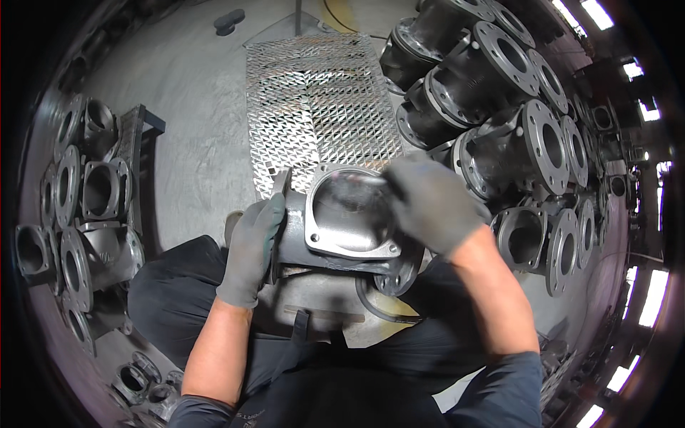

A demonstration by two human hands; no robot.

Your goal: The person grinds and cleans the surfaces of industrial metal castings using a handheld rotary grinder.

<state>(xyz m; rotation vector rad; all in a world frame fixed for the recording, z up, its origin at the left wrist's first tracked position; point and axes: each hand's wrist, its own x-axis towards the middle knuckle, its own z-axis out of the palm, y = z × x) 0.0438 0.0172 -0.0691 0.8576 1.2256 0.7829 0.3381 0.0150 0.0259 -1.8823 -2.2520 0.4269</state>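
Note:
A dark metal valve body (pixel 349 246) lies in front of me, between my knees. Its square-cornered top opening has a bright machined rim with bolt holes and faces up. Round flanges stand at its left and right ends. My left hand (pixel 250 246), in a grey glove, is closed around the left flange (pixel 282 185), thumb side toward the opening. Over the right edge of the opening is my right hand (pixel 432 200), also gloved in grey. Motion blurs its fingers, and I cannot tell whether they hold anything. The glove covers part of the right end of the casting.
A textured metal plate (pixel 321 100) lies on the floor ahead. Flanged castings (pixel 492 85) are stacked high on my right, close to the right arm. More castings (pixel 100 192) stand on the left, beside a dark metal stand (pixel 146 128). Small metal parts (pixel 135 378) sit at lower left.

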